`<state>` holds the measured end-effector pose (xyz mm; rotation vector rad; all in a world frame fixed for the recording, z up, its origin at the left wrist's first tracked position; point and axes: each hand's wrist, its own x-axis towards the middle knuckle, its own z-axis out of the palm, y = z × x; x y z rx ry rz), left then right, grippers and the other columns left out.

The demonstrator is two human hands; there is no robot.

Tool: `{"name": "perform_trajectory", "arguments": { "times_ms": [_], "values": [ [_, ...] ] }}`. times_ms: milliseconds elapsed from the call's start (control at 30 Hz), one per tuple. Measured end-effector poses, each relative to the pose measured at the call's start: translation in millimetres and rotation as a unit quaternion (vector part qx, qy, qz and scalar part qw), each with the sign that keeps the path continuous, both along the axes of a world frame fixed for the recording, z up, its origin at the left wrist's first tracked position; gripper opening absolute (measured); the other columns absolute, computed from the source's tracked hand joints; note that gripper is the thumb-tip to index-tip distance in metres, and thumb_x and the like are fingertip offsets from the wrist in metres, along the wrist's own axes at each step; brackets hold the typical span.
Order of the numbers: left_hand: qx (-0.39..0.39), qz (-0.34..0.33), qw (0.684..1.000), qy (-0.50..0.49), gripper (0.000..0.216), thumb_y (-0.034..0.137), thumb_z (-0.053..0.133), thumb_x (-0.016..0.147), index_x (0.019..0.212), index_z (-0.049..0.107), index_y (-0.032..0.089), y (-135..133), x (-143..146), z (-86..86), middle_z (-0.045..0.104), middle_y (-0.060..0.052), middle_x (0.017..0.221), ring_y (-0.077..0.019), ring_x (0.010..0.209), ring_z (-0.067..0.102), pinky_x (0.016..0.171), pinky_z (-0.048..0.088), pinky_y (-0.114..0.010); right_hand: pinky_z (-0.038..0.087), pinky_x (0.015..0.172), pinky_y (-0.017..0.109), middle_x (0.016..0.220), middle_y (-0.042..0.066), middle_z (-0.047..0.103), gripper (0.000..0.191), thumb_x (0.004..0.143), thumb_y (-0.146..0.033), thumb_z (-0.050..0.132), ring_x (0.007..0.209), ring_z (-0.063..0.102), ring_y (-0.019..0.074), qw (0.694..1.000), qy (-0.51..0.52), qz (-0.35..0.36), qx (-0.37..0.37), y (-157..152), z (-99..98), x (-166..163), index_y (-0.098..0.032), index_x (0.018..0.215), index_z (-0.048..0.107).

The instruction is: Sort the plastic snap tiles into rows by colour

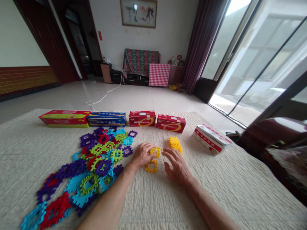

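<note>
Grip: your left hand (142, 155) pinches a yellow plastic lattice tile (156, 151); your right hand (176, 164) is spread, empty. Small yellow stack (175, 143) seemingly built; mixed coloured pile (96, 159), frame left, remains.

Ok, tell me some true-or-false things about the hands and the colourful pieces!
1. The left hand touches a yellow piece. True.
2. The yellow stack sits inside the big mixed pile. False: the stack stands apart from the pile, just beyond the right hand.
3. The right hand holds a purple piece. False: it is open, with nothing in it.
4. A blue box lies at the far edge of the cloth. True.
</note>
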<state>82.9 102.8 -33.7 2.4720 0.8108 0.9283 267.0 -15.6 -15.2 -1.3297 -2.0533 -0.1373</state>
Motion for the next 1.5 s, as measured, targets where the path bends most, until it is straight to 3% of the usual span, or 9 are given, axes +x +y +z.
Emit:
{"name": "perform_trajectory", "arguments": {
  "times_ms": [133,267,533,667,767,1000,1233,1367,1500],
  "values": [
    [-0.034,-0.025,0.998,-0.036,0.045,0.009,0.057,0.075,0.118,0.059,0.021,-6,5,4.7,0.063,-0.006,0.116,-0.0188,0.106,0.058,0.094,0.048,-0.034,0.041,0.098,0.050,0.124,0.011,0.056,0.042,0.081,-0.010,0.047,0.115,0.049,0.0256,1.000,-0.015,-0.013,-0.007,2,-0.6,-4,-0.022,0.121,0.050],
    [-0.055,-0.030,0.996,-0.070,0.047,0.006,0.053,0.076,0.120,0.057,0.021,-9,9,6.9,0.064,-0.004,0.099,-0.0142,0.085,0.061,0.080,0.052,-0.027,0.040,0.099,0.048,0.126,0.012,0.055,0.041,0.084,-0.011,0.047,0.116,0.048,0.0259,0.999,-0.015,-0.034,-0.003,4,-2.1,-3,-0.020,0.124,0.048],
    [-0.020,-0.081,0.992,-0.096,0.053,0.003,0.047,0.076,0.126,0.052,0.019,-22,18,12.1,0.062,-0.004,0.093,-0.0139,0.084,0.058,0.083,0.049,-0.028,0.035,0.099,0.051,0.111,0.012,0.060,0.041,0.083,-0.020,0.053,0.112,0.047,0.0278,0.998,-0.029,-0.049,-0.004,3,1.3,-6,-0.016,0.123,0.049],
    [-0.138,-0.126,0.980,-0.067,0.052,0.016,0.065,0.070,0.122,0.058,0.019,-22,12,14.0,0.064,-0.004,0.089,-0.0146,0.080,0.060,0.077,0.050,-0.027,0.039,0.089,0.044,0.098,0.009,0.061,0.023,0.084,-0.017,0.049,0.096,0.052,0.0233,0.999,-0.034,-0.016,-0.035,2,1.9,-5,-0.019,0.105,0.057],
    [-0.257,-0.141,0.952,-0.088,0.050,0.026,0.068,0.070,0.119,0.061,0.018,-17,4,17.4,0.067,-0.007,0.103,-0.0189,0.095,0.061,0.085,0.049,-0.029,0.040,0.083,0.041,0.094,0.008,0.060,0.017,0.083,-0.016,0.048,0.088,0.052,0.0212,0.998,-0.031,-0.001,-0.062,0,4.0,-3,-0.019,0.097,0.059],
    [-0.332,-0.039,0.919,-0.209,0.035,0.031,0.059,0.077,0.105,0.066,0.011,-10,5,7.3,0.070,-0.011,0.098,-0.0205,0.091,0.065,0.082,0.051,-0.031,0.037,0.095,0.046,0.133,0.013,0.046,0.060,0.071,-0.025,0.061,0.112,0.046,0.0284,0.989,-0.025,0.075,-0.128,-6,11.2,-6,-0.018,0.128,0.044],
    [-0.319,-0.009,0.923,-0.214,0.031,0.029,0.061,0.074,0.098,0.069,0.012,-10,10,2.5,0.072,-0.009,0.090,-0.0184,0.082,0.066,0.075,0.051,-0.027,0.042,0.091,0.045,0.120,0.012,0.055,0.050,0.077,-0.022,0.056,0.103,0.051,0.0258,0.985,-0.016,0.075,-0.155,-6,12.1,-9,-0.018,0.125,0.045],
    [-0.313,-0.002,0.928,-0.203,0.030,0.029,0.061,0.074,0.097,0.070,0.012,-10,10,2.8,0.072,-0.008,0.089,-0.0184,0.080,0.067,0.074,0.052,-0.027,0.042,0.093,0.044,0.123,0.013,0.052,0.052,0.076,-0.017,0.054,0.109,0.050,0.0255,0.992,-0.001,0.066,-0.103,-5,10.5,-2,-0.018,0.127,0.042],
    [-0.301,-0.003,0.934,-0.190,0.027,0.028,0.060,0.074,0.095,0.070,0.014,-9,10,1.1,0.073,-0.007,0.088,-0.0181,0.080,0.067,0.074,0.052,-0.027,0.040,0.096,0.046,0.125,0.013,0.050,0.054,0.076,-0.014,0.051,0.115,0.046,0.0265,1.000,0.017,-0.018,-0.013,-2,5.6,20,-0.018,0.129,0.040]
  ]
}}
